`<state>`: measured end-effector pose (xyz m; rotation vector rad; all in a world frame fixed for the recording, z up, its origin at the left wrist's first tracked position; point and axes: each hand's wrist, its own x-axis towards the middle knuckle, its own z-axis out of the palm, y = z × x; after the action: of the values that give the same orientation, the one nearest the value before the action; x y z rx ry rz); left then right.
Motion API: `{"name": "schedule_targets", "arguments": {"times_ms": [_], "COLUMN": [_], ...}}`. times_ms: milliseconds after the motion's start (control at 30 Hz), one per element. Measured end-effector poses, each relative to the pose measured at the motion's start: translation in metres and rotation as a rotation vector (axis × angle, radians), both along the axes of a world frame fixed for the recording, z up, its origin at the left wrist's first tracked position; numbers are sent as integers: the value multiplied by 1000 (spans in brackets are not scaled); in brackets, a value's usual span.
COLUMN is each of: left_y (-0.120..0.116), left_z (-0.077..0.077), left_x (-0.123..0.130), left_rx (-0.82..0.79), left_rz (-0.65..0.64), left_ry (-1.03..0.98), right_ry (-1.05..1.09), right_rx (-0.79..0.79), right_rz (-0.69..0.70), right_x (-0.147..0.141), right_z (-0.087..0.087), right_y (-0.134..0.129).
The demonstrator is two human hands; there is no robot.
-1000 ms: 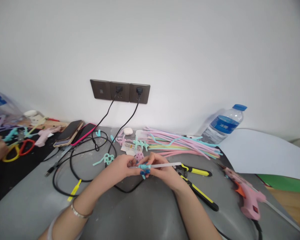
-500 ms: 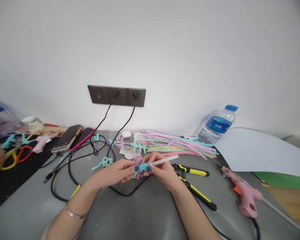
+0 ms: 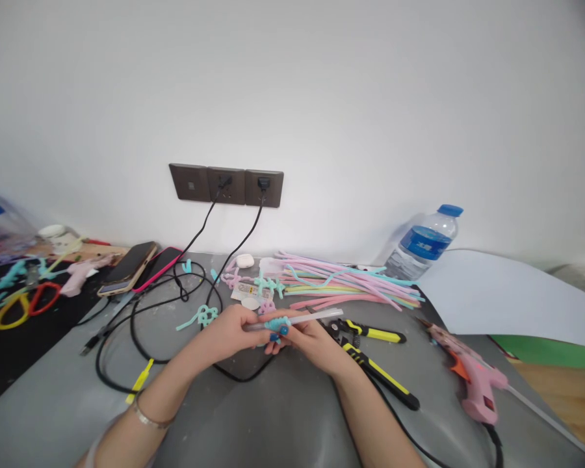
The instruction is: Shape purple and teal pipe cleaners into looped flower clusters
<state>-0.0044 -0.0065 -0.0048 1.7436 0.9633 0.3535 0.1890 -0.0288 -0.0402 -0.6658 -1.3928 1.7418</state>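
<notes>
A translucent white glue stick (image 3: 322, 315) lies nearly level between my hands, with a light-blue pipe cleaner (image 3: 277, 323) coiled around its middle. My left hand (image 3: 234, 335) is closed on the stick's left end, fingers beside the coil. With thumb and fingers pinched at the coil, my right hand (image 3: 314, 341) grips the pipe cleaner on the stick. The fingers partly cover the coil. Just behind my hands is a small pink-purple pipe-cleaner shape (image 3: 267, 307). A mint pipe-cleaner flower (image 3: 206, 316) with a stem rests on the table to the left.
Yellow-black pliers (image 3: 377, 374) lie open right of my hands, and a pink glue gun (image 3: 478, 387) farther right. Loose pipe cleaners (image 3: 346, 279) and a water bottle (image 3: 424, 244) are near the wall. Black cables (image 3: 134, 331), phones (image 3: 129, 270) and scissors (image 3: 26, 309) occupy the left.
My left hand has shifted its grip, and the glue stick's left end now shows under its thumb. The coil is turned and more visible. At far left, another person's hand has mostly left view.
</notes>
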Motion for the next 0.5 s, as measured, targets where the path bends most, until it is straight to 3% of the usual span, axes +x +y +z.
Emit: {"name": "schedule_targets", "arguments": {"times_ms": [167, 333, 500], "left_y": [-1, 3, 9], "left_z": [2, 10, 13], "left_x": [-2, -10, -21], "left_rx": [2, -31, -48], "left_rz": [-4, -141, -157], "left_ry": [131, 36, 87], "right_ry": [55, 134, 170], "right_rx": [-50, -114, -170], "right_rz": [37, 28, 4], "right_x": [-1, -1, 6], "right_z": [-4, -8, -6], "right_y": [-1, 0, 0]}}
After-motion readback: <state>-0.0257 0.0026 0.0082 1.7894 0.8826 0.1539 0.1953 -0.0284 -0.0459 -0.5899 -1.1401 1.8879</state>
